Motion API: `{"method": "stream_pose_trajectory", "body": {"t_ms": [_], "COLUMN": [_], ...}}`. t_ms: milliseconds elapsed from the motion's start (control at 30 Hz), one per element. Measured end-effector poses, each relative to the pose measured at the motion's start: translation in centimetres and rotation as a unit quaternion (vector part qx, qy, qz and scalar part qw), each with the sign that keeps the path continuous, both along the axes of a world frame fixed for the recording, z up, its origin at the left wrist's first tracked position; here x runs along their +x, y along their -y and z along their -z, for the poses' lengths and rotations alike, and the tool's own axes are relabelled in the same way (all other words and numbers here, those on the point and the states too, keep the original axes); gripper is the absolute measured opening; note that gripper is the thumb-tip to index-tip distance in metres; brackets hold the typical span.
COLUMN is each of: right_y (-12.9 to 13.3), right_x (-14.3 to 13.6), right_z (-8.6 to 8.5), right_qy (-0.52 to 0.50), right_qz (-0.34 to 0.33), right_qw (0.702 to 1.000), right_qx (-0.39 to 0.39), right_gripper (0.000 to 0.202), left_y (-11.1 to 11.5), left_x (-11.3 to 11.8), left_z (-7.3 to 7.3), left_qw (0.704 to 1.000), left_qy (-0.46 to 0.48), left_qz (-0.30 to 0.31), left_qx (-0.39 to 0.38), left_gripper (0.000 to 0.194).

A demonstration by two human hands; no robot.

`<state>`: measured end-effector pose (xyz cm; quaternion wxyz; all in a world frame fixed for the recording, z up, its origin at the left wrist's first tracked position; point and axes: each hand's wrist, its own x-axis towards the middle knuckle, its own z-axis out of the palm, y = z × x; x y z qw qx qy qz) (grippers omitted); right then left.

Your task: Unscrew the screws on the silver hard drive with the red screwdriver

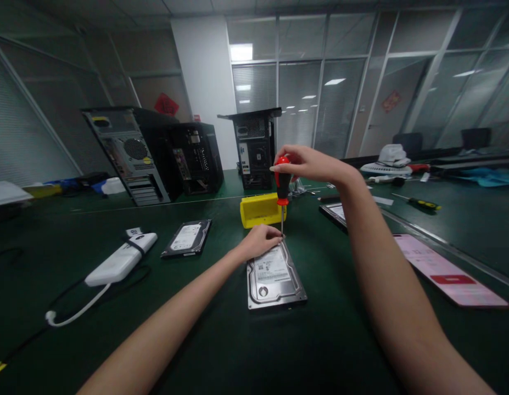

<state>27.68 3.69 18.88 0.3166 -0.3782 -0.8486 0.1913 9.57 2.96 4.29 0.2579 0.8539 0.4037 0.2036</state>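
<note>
A silver hard disk drive (274, 277) lies flat in front of me, label side up. My left hand (260, 241) is closed over its far left corner, its fingertips close to the screwdriver's tip. Upright above the drive's far edge stands a red and black screwdriver (283, 184). Its handle is held near the top by the closed fingers of my right hand (298, 160), and its shaft points straight down to the drive's far end. Fingers partly hide where the tip meets the drive. Just behind them is a yellow plastic tray (260, 211).
To the left lie a second hard drive (187, 238) and a white power strip (121, 260) with its cord. Computer cases (133, 156) stand at the back. A third drive (333, 213), a pink-screened phone (447, 269) and another screwdriver (421, 204) lie right.
</note>
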Motion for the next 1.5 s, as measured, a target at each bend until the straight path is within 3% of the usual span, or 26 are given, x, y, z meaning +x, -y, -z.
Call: {"method": "stream_pose_trajectory", "body": {"t_ms": [167, 333, 467, 567, 867, 1300, 1500], "right_y": [0.5, 0.3, 0.1, 0.2, 0.3, 0.4, 0.4], "right_x": [0.0, -0.1, -0.3, -0.3, -0.8, -1.2, -0.8], "right_z": [-0.2, -0.2, -0.2, -0.2, 0.0, 0.1, 0.1], "right_qy": [0.024, 0.051, 0.032, 0.035, 0.053, 0.124, 0.123], "right_qz": [-0.002, 0.014, 0.007, 0.003, -0.016, 0.058, 0.055], "right_qw": [1.000, 0.998, 0.999, 0.999, 0.998, 0.987, 0.988], "right_qx": [0.010, 0.026, -0.007, -0.029, 0.013, 0.081, 0.074], "right_gripper": [0.029, 0.029, 0.033, 0.026, 0.030, 0.036, 0.036], "left_y": [1.4, 4.0, 5.2, 5.3, 6.0, 6.8, 6.9], "left_x": [-1.5, -5.2, -8.4, -9.8, -8.9, -9.4, -9.3], "left_z": [0.2, 1.6, 2.9, 3.5, 2.8, 3.5, 3.4], "left_qw": [0.999, 0.985, 0.979, 0.976, 0.991, 0.993, 0.994], "left_qy": [0.003, 0.057, 0.092, 0.111, 0.053, -0.020, -0.022], "left_qz": [0.002, -0.114, -0.173, -0.184, -0.121, -0.113, -0.104], "left_qx": [0.037, 0.114, 0.064, 0.013, -0.012, 0.012, 0.035], "left_gripper": [0.037, 0.036, 0.040, 0.043, 0.048, 0.056, 0.055]}}
